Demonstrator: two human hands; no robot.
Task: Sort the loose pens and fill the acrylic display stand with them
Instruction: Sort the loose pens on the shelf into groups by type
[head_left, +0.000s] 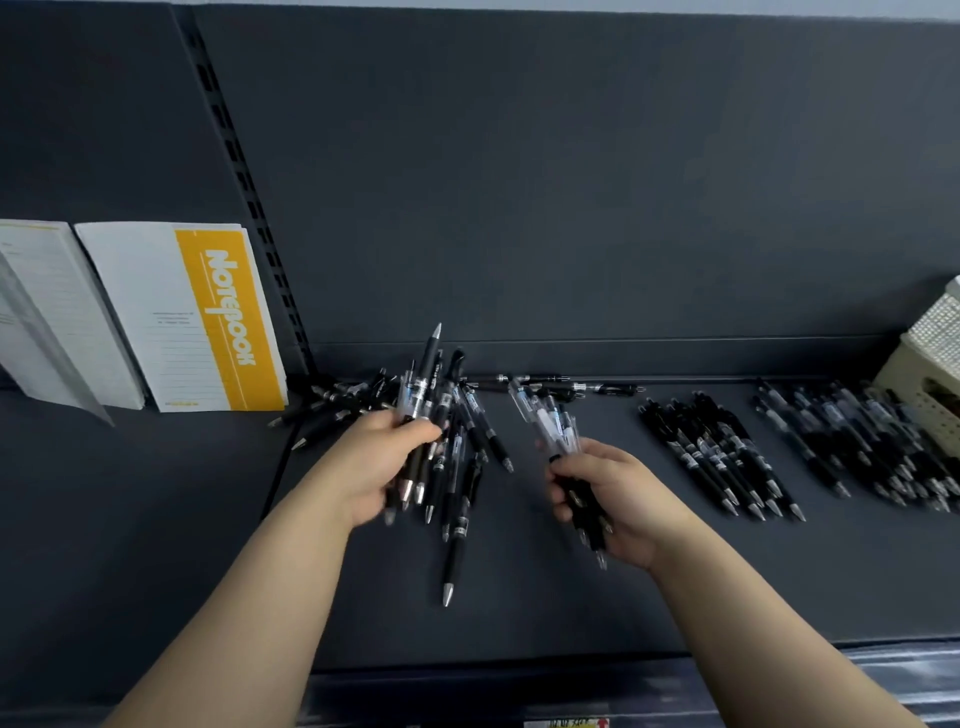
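Forearms, two, bare. Left grip (384, 457): fingers curled round a mixed bundle of black pens (427, 389), above the loose pile (337, 405) on the shelf (519, 597). Right grip (618, 493): clasps a smaller bundle of clear-barrelled pens (550, 421). Sorted rows (722, 452) lie well right, beside a cream basket (930, 395).

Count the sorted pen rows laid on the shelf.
2: first pen row just right of the right hand; second pen row beside the cream basket. Frame edge may hide more.
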